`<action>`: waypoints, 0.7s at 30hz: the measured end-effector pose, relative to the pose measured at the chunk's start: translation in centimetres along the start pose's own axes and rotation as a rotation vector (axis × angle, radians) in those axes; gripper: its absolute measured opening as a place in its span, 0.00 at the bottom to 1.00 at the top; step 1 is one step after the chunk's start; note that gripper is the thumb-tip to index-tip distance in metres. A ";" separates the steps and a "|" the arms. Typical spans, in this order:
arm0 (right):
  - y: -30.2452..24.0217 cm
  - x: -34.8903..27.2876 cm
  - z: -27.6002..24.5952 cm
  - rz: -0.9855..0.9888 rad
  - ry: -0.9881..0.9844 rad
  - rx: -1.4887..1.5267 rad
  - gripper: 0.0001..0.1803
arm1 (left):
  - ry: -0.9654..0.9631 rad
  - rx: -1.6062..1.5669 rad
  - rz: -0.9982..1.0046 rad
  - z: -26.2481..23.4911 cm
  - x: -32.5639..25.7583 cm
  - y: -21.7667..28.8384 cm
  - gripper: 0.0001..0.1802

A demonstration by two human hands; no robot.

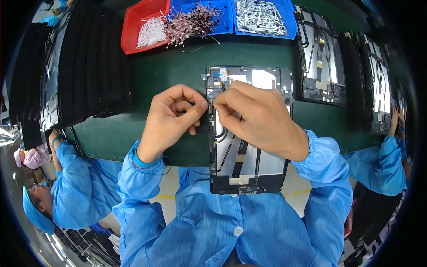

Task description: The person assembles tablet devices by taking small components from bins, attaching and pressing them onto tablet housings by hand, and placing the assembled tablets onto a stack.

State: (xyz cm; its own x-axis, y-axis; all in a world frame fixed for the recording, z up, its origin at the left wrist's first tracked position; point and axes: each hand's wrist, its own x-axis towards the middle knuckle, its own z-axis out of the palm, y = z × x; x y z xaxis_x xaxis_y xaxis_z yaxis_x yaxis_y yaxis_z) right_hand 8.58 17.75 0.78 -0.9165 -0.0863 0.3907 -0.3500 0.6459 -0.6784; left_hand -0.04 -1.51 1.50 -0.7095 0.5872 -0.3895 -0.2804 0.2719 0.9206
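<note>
Left hand (168,121) and right hand (263,119) bare. Light-blue smock (271,224), fine-lined weave, creased. Long loose sleeves (327,182), gathered cuffs (316,150) just behind hands. Brighter blue band (143,163) behind left hand, at cuff edge. Round white button (238,231) on smock front, below and between hands.

From my remote seat I count two bare hands, one left hand (171,120) and one right hand (262,118), and one opened flat device (247,163) beneath them. I make it three bins: one red bin (129,33) and two blue ones, the middle bin (228,22) and the end bin (291,24). They hold three heaps of small parts, too many for me to number singly. To the right I see at least two more opened devices (332,58); to the left, two black stacks (95,58), their layers beyond my counting.
</note>
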 end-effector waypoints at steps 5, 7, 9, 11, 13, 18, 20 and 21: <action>0.1 0.0 -0.2 0.013 -0.010 0.012 0.06 | -0.020 0.006 -0.038 -0.1 0.2 0.4 0.05; 0.0 0.1 -0.2 0.020 -0.024 0.017 0.05 | -0.012 0.021 -0.042 -0.1 0.2 0.5 0.04; 0.0 0.1 -0.3 0.028 -0.038 0.021 0.06 | -0.013 0.019 -0.040 -0.1 0.2 0.4 0.04; -0.1 0.1 -0.2 0.035 -0.045 0.015 0.06 | -0.015 0.017 -0.038 -0.2 0.2 0.4 0.04; -0.1 0.1 -0.3 0.034 -0.044 0.011 0.06 | -0.027 -0.007 -0.076 -0.2 0.3 0.4 0.04; 0.0 0.0 -0.3 0.029 -0.043 0.013 0.06 | -0.023 -0.030 -0.098 -0.1 0.6 0.4 0.02; 0.0 0.0 -0.3 0.037 -0.053 0.002 0.05 | -0.018 -0.027 -0.086 -0.1 0.8 0.2 0.01; 0.0 0.0 -0.2 0.036 -0.052 0.002 0.05 | -0.029 -0.062 -0.103 -0.1 0.8 0.2 0.02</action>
State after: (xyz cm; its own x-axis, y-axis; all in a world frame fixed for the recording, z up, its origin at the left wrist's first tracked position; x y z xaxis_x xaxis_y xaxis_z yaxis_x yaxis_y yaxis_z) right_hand 8.60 17.92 0.94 -0.9372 -0.1027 0.3334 -0.3174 0.6477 -0.6926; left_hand -0.75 -1.06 1.33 -0.6561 0.5807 -0.4820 -0.3910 0.2847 0.8753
